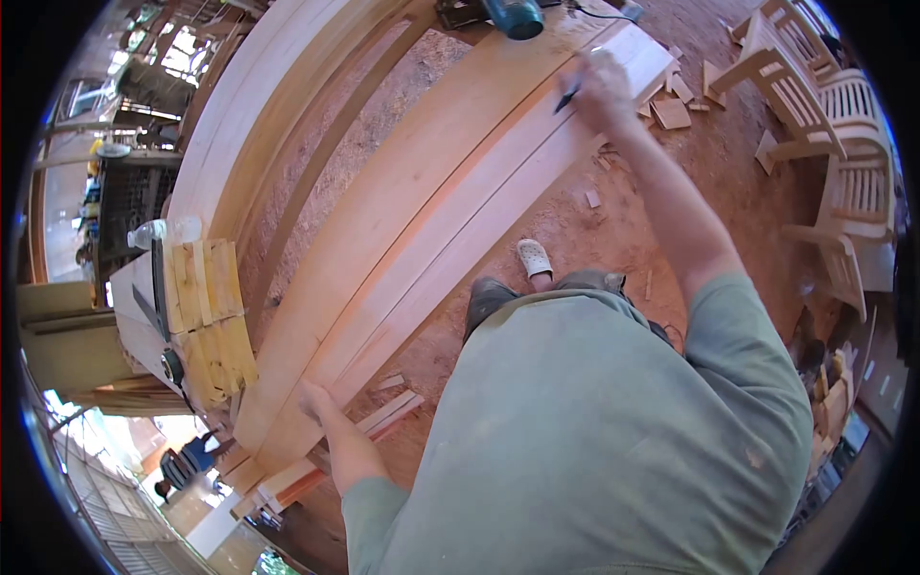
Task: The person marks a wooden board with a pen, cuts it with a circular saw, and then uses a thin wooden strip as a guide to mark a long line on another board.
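Observation:
Long pale wooden boards point(422, 240) lie side by side, running from lower left to upper right. My left hand point(314, 401) rests at the near edge of the boards toward their lower-left end; its fingers are too small and blurred to make out. Near the upper-right end, my right hand point(604, 94) is closed on a thin dark tool point(567, 98), perhaps a pen or pencil, just over the board surface. Blur hides the exact finger positions and whether the tip touches the wood.
A blue-green power tool point(516, 17) sits at the boards' far end. Stacked yellowish blocks point(206, 311) stand at left. Wooden chairs point(843, 144) are at right, with wood offcuts point(671, 113) on the ground. Another person point(187, 463) is at lower left.

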Tool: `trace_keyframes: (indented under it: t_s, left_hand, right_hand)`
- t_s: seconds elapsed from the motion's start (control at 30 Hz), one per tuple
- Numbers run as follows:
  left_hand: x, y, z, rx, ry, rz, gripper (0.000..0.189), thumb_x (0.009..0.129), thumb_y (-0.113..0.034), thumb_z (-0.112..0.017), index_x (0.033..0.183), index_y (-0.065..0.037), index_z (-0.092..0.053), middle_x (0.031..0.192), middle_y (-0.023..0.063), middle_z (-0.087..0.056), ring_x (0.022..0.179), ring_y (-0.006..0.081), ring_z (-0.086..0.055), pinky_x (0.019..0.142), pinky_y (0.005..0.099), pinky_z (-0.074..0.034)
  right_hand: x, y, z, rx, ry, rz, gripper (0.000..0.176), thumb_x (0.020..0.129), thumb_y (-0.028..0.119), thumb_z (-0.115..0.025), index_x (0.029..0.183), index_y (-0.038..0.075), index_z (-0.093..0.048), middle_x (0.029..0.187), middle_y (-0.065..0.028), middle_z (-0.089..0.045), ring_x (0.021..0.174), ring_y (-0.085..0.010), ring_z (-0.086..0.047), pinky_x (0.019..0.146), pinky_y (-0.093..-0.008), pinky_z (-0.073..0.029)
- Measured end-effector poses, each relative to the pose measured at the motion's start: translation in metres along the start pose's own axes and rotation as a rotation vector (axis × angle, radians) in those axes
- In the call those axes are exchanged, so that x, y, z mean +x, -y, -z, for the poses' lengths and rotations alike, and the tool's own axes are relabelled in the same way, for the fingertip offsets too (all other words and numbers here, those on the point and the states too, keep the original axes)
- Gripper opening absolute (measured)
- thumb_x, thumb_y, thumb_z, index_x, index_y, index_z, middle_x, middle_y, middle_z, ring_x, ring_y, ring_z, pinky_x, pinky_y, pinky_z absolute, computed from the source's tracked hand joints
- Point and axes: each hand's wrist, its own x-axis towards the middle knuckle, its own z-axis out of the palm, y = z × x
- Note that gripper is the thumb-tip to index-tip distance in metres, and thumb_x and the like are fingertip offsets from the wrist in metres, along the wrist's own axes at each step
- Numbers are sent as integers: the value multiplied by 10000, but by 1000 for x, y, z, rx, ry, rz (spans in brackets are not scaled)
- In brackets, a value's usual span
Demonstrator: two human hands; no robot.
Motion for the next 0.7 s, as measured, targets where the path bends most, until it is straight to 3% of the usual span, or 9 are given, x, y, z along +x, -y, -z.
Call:
trace_keyframes:
  t_s: [0.03, 0.1, 0.17, 0.23, 0.27, 0.33, 0.43, 0.57, 0.7]
  left_hand:
    - [11, 6, -6, -59, 2, 36, 717, 874, -633, -449, 974, 13, -744, 1044, 229, -716, 1096, 409, -633, 943, 594, -420]
    - [15, 8, -4, -25, 14, -28, 690, 887, -604, -453, 1001, 16, -736, 1070, 232, -709, 1113, 400, -628, 962, 590, -410]
    - [-3, -3, 6, 8, 18, -80, 665, 900, -575, -458, 1027, 19, -728, 1096, 234, -702, 1130, 390, -622, 981, 585, -401]
    - [-38, -20, 15, 30, -37, -8, 652, 951, -533, -426, 1103, 42, -694, 1285, 228, -622, 1267, 359, -536, 1044, 544, -375]
    - [-39, -14, 13, 29, -45, -12, 652, 951, -533, -426, 1103, 42, -694, 1285, 228, -622, 1267, 359, -536, 1044, 544, -375]
    - [-34, 1, -7, 60, -218, -454, 664, 986, -530, -386, 1199, 40, -651, 1454, 200, -487, 1379, 341, -409, 1094, 531, -327]
    - [-18, 6, -19, 5, -145, -451, 692, 994, -558, -355, 1239, 25, -637, 1510, 178, -419, 1409, 340, -350, 1113, 529, -306]
    - [-25, 2, -16, -17, -167, -411, 634, 1001, -503, -349, 1278, -2, -621, 1465, 186, -475, 1380, 336, -393, 1112, 513, -313]
    - [-34, -7, -13, -39, -119, -398, 575, 994, -440, -350, 1254, -14, -637, 1380, 190, -554, 1337, 340, -442, 1097, 507, -328]
  right_hand:
    - [-15, 19, -5, 42, -37, -6, 549, 949, 440, -576, 1312, 33, -520, 1256, -255, -548, 1222, -407, -501, 1055, -514, -369]
    - [-37, 63, 16, 84, 142, -47, 624, 947, 494, -576, 1401, 79, -469, 1528, -289, -353, 1470, -419, -263, 1196, -553, -185]
    - [-50, 81, 20, 121, 130, -38, 631, 940, 501, -585, 1399, 83, -471, 1525, -278, -362, 1466, -413, -272, 1192, -561, -190]
    - [-54, 85, 16, 198, 111, -45, 634, 922, 502, -610, 1388, 89, -485, 1517, -249, -392, 1456, -395, -297, 1186, -568, -196]
    - [-55, 84, 16, 206, 109, -48, 634, 922, 502, -610, 1388, 89, -485, 1517, -249, -392, 1456, -395, -297, 1186, -568, -196]
    - [-54, 82, 17, 193, 106, -11, 615, 917, 489, -621, 1372, 92, -502, 1486, -242, -436, 1445, -394, -318, 1176, -566, -216]
    - [-55, 84, 19, 186, 51, -7, 574, 914, 461, -630, 1341, 90, -530, 1439, -226, -491, 1428, -391, -345, 1162, -564, -240]
    - [-56, 81, 20, 251, 33, -16, 482, 907, 393, -646, 1269, 83, -576, 1382, -199, -546, 1397, -372, -393, 1150, -555, -268]
    - [-70, 73, 4, 361, -132, 73, 371, 898, 315, -645, 1195, 96, -604, 1325, -179, -575, 1320, -342, -469, 1140, -520, -313]
